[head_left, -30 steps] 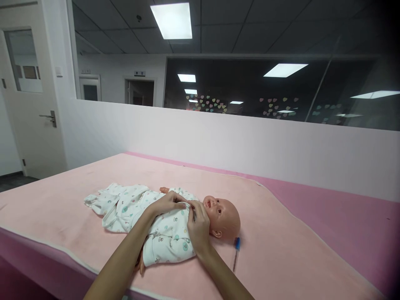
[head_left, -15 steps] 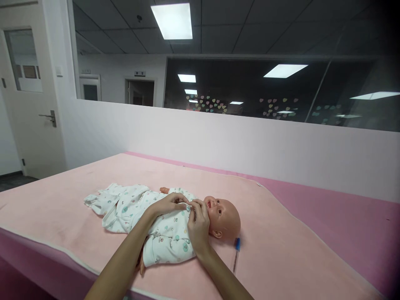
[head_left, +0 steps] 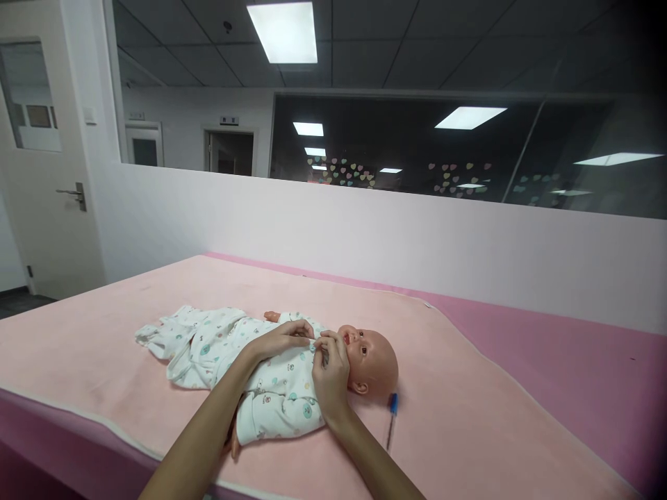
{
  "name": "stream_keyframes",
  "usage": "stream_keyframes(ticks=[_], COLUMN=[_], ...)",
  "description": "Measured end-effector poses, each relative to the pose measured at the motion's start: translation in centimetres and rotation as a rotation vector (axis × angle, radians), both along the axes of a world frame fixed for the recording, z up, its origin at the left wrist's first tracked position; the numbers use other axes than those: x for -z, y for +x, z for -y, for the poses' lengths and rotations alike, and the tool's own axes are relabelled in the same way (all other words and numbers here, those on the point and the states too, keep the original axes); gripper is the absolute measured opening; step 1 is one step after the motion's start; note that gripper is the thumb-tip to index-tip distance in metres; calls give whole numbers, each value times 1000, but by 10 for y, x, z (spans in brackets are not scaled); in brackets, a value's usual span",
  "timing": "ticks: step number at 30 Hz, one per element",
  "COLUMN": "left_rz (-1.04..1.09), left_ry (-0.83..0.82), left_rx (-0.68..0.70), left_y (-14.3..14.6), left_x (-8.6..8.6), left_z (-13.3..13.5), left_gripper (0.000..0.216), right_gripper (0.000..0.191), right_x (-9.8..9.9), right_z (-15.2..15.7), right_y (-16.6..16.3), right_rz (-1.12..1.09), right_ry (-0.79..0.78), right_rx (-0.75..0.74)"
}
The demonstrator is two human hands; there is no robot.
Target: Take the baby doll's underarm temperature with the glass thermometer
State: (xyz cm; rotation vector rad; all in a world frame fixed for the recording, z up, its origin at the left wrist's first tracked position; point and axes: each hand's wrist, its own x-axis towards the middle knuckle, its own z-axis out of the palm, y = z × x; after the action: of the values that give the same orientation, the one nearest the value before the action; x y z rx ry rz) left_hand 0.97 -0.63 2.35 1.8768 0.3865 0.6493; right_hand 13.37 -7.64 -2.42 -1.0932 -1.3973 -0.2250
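Note:
A baby doll (head_left: 372, 357) lies on its back on the pink mat (head_left: 469, 417), head to the right. It wears a white romper (head_left: 265, 389) with small coloured prints. My left hand (head_left: 284, 337) and my right hand (head_left: 329, 371) meet at the romper's collar, just below the doll's chin. Both have their fingers curled and pinching the fabric at the neckline. What sits between the fingertips is too small to make out. The doll's bare hand (head_left: 271, 316) pokes out on the far side.
A blue pen (head_left: 390, 412) lies on the mat just right of the doll's head. A low pink-white wall (head_left: 417, 236) runs behind the mat, with dark glass above it. A white door (head_left: 42, 160) stands at the left.
My fingers have shifted slightly at the collar, staying pinched on the fabric. The view has drifted a little to the right; the doll has not moved.

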Motion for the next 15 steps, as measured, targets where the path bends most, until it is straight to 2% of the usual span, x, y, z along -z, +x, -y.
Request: stream_keyframes(ticks=[6, 10, 15], left_rz=[8, 5, -31], left_ry=[72, 111, 244], left_rx=[5, 53, -72], left_y=[-1, 0, 3], left_x=[-1, 1, 7], left_z=[0, -1, -4], left_gripper=[18, 29, 28], right_gripper=[17, 18, 18], right_x=[0, 0, -2], right_z=[0, 0, 1], right_y=[0, 0, -2], right_rz=[-25, -42, -24], right_ry=[-6, -14, -9], right_rx=[2, -9, -2])
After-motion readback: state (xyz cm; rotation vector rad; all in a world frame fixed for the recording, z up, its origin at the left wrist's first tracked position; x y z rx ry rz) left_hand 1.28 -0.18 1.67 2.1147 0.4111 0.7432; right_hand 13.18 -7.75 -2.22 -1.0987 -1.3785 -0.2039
